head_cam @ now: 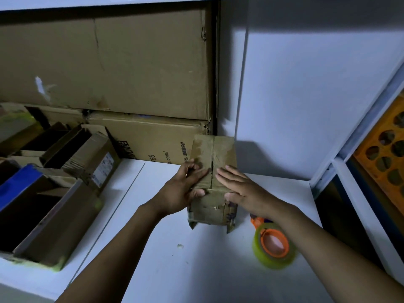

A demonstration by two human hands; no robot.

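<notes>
Two flaps [202, 154] held flush: left hand [181, 190] clasps the near edge of the cardboard box [220, 147] on the white table [175, 259], right hand [242, 191] presses flat; keep them tight before taping (tape roll [274, 244] beside).

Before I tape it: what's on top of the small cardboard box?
The left hand grips the near-left edge of the small cardboard box, the right hand lies flat on its right flap. Closed flaps hide the inside.
</notes>
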